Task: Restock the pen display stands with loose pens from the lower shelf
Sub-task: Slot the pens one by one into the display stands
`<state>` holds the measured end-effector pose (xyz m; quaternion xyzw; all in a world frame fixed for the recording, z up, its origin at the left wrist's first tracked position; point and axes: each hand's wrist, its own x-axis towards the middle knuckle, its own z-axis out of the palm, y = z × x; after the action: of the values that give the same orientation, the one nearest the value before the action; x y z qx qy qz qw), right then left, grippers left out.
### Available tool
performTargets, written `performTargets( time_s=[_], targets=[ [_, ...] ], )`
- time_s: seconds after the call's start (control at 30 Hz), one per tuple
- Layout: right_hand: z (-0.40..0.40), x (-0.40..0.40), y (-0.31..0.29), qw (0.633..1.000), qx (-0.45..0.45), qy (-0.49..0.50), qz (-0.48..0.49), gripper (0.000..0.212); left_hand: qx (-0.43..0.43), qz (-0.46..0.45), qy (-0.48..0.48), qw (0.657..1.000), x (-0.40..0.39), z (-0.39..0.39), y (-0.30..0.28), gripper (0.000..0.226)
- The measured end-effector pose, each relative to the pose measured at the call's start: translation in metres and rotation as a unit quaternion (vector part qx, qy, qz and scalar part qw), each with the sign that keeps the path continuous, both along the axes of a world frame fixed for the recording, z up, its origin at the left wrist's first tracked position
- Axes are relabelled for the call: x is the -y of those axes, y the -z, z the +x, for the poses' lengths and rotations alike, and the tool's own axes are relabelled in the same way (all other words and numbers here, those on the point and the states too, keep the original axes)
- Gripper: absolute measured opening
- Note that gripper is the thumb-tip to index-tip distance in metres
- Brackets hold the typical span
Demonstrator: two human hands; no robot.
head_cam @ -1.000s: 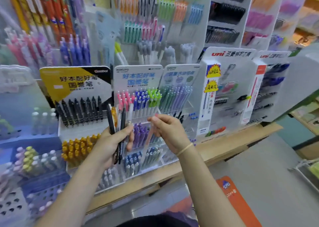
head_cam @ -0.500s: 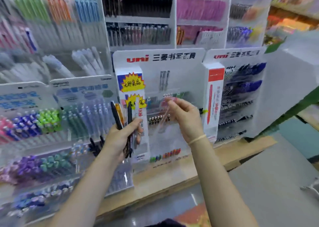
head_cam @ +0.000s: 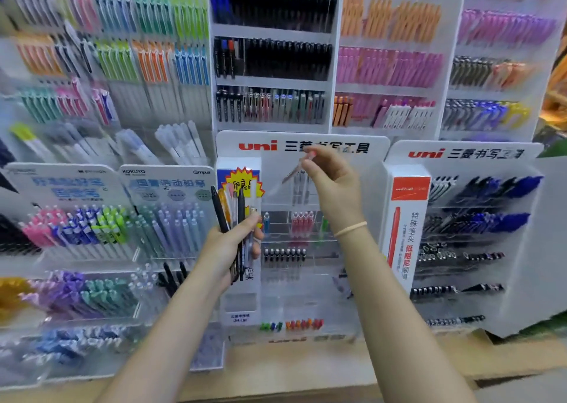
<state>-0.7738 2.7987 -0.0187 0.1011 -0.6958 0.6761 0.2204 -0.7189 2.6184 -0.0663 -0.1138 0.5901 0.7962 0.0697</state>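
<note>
My left hand (head_cam: 233, 243) grips a bundle of loose pens (head_cam: 231, 209), black, orange and clear, held upright in front of the white uni display stand (head_cam: 362, 163). My right hand (head_cam: 329, 178) is raised before the stand's upper tier and pinches a single clear pen with a pink end (head_cam: 299, 166), slanted down to the left. The stand's clear tiers hold a few clear pens at top, red-capped pens (head_cam: 302, 223) in the middle and black ones lower down.
A second uni stand (head_cam: 478, 237) with blue and black pens stands to the right. Kokuyo stands (head_cam: 165, 218) with pastel pens sit to the left. Wall racks of coloured pens rise behind. A wooden shelf edge (head_cam: 306, 369) runs below.
The view has shifted right and up, from the Kokuyo stands to the uni stand. My right hand has risen with the clear pen to the stand's upper tier. My left hand keeps its bundle.
</note>
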Motion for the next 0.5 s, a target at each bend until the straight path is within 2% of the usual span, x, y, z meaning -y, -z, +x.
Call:
performTargets(
  time_s=[0.1,0.17,0.3,0.37,0.5],
  targets=[
    [-0.01,0.004,-0.004,1.0,-0.007,-0.01,0.005,0.019,0.008,0.025,-0.022,0.999,-0.002,0.001,0.002,0.018],
    [-0.013,0.001,-0.01,0.999,-0.043,-0.004,-0.001,0.021,0.011,0.039,-0.029,0.999,-0.003,0.003,0.002,0.015],
    [-0.017,-0.001,-0.017,0.996,-0.084,-0.017,0.009,0.022,0.011,0.034,-0.036,0.999,-0.002,0.001,0.001,0.018],
    [-0.022,0.004,-0.011,0.997,-0.062,-0.024,0.045,0.022,0.002,0.034,-0.037,0.999,-0.003,-0.001,0.001,0.019],
    [-0.032,0.013,0.009,0.983,0.009,-0.024,0.18,0.024,-0.013,0.034,-0.029,0.999,-0.006,-0.006,0.0,0.018]
  ],
)
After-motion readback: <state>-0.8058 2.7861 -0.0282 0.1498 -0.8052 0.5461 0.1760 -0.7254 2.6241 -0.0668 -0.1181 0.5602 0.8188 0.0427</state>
